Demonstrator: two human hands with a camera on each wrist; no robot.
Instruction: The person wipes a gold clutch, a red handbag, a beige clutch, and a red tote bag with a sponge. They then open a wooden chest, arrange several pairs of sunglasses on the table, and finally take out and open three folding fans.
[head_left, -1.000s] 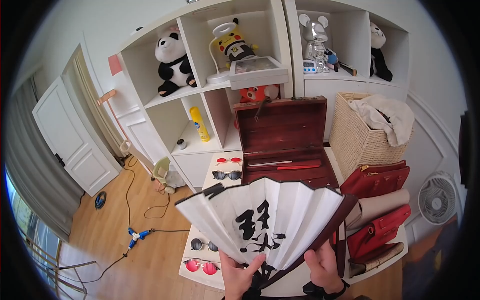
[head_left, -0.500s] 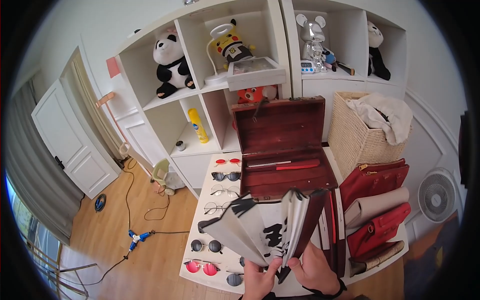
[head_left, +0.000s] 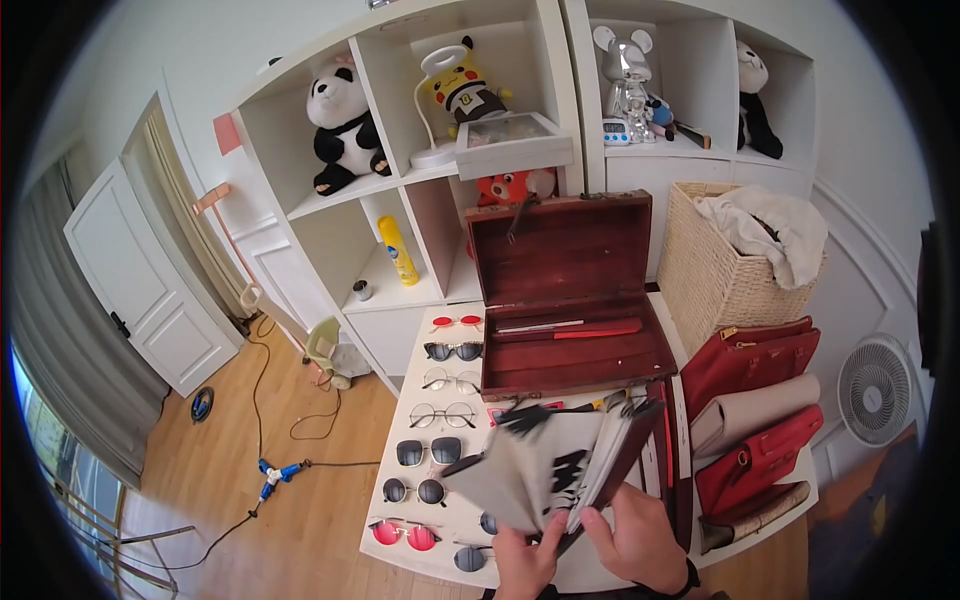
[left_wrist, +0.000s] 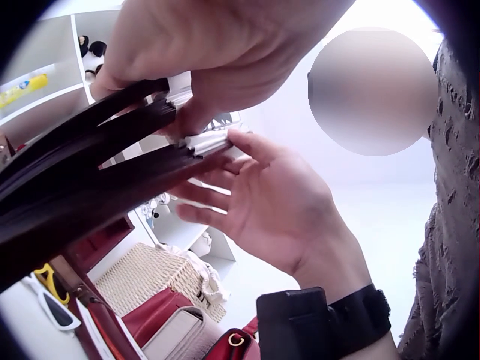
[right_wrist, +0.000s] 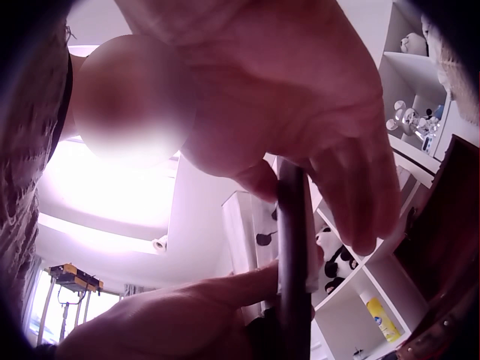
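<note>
A folding fan (head_left: 527, 465), white with black brushwork and dark outer ribs, is partly folded above the table front in the head view. My left hand (head_left: 525, 562) pinches its lower left part, thumb on the paper. My right hand (head_left: 640, 540) holds the dark right-hand rib side, thumb near the folds. In the left wrist view the right hand (left_wrist: 274, 199) touches the bunched folds with its thumb, other fingers extended behind. In the right wrist view the dark rib (right_wrist: 294, 247) stands between the thumb and fingers of the right hand (right_wrist: 300, 97).
An open dark red case (head_left: 575, 345) lies behind the fan. Rows of glasses (head_left: 441, 415) line the table's left side; red bags (head_left: 755, 455) stand at the right, before a wicker basket (head_left: 725, 270). White shelves (head_left: 405, 190) with plush toys rise behind.
The wide-spread fan has been folded to a much narrower spread. My left hand has moved right, close to my right hand, and more glasses show on the table.
</note>
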